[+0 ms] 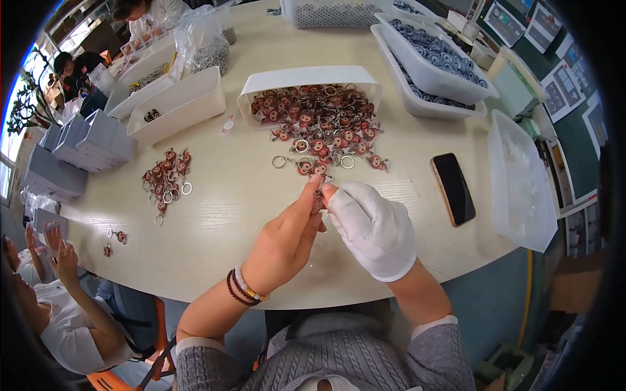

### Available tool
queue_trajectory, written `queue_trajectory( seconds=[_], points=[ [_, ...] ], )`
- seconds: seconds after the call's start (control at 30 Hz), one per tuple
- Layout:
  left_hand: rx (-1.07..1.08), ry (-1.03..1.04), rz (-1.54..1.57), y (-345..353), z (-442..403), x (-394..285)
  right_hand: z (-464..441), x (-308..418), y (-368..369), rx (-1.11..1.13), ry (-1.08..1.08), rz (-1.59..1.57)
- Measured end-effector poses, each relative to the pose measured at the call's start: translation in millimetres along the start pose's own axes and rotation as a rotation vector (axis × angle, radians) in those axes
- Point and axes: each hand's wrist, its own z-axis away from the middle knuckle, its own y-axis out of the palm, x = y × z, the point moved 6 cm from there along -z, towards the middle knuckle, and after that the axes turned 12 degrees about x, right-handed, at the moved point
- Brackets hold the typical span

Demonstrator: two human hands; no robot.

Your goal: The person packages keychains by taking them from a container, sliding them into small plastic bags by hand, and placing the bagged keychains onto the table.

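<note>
Both my hands meet over the table, just in front of a spilled heap of keychains (336, 140). Bare, with bead bracelets at the wrist, my left hand (287, 238) pinches a small reddish-brown keychain (319, 195) between thumb and fingers. My right hand (375, 228), in a white glove with the fingertips bare, grips the same piece from the other side. Fingers cover most of it. The heap spreads out of a white bin (306, 77) tipped on its side toward me. A smaller keychain pile (167, 177) lies to the left.
A phone (453, 189) and a clear plastic tray (521, 179) lie to the right. Stacked trays of blue-grey parts (430, 58) stand at the back right. A long white bin (179, 107) and grey boxes (98, 140) are on the left. Other people sit along the left side.
</note>
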Motion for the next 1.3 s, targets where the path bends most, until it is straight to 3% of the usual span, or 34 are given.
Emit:
queue_trajectory(
  seconds=[0.17,0.27,0.33,0.53,0.7,0.77,0.83,0.9,0.93,1.0,1.03,1.1,1.23,1.3],
  points=[
    [0.023,0.057,-0.093,-2.5,-1.1,-7.2,-3.3,-2.1,1.0,-0.034,0.048,0.019],
    [0.109,-0.053,0.1,-4.0,-0.7,5.2,-4.6,-2.5,4.2,-0.021,0.05,-0.005],
    [0.165,-0.118,0.625,-1.2,-3.3,17.2,-4.7,-2.3,6.7,-0.01,0.049,-0.037],
    [0.282,-0.154,0.784,-7.0,-4.2,23.7,-5.0,4.4,0.2,0.204,0.085,0.014],
    [0.089,-0.09,0.864,-48.0,-7.5,46.2,2.9,21.0,5.9,0.38,-0.096,-0.423],
    [-0.058,-0.054,1.063,-62.6,-5.7,50.2,3.5,21.3,8.5,0.441,-0.129,-0.543],
    [-0.215,-0.057,0.958,-86.8,-3.5,61.4,3.7,23.4,13.9,0.513,-0.168,-0.664],
    [-0.352,-0.153,0.616,-114.7,2.3,68.9,9.4,12.6,34.6,0.689,0.004,-0.439],
    [-0.415,-0.221,0.327,-131.3,9.2,79.9,14.2,8.3,48.9,0.685,0.007,-0.443],
    [-0.499,-0.419,-0.154,-154.6,28.3,107.3,26.2,-10.6,84.0,0.711,0.118,0.069],
    [-0.493,-0.413,-0.153,-158.3,32.1,114.7,26.9,-8.4,86.0,0.707,0.125,0.072],
    [-0.39,-0.712,-0.853,-162.5,41.3,122.0,29.3,-5.7,89.0,0.736,0.147,0.201],
    [-0.318,-0.777,-1.176,-152.3,42.5,128.3,34.1,-21.4,65.9,0.803,0.146,-0.156],
    [-0.318,-0.451,-0.968,-126.7,17.6,109.8,32.8,-29.5,47.2,0.725,0.222,-0.387]
  ],
)
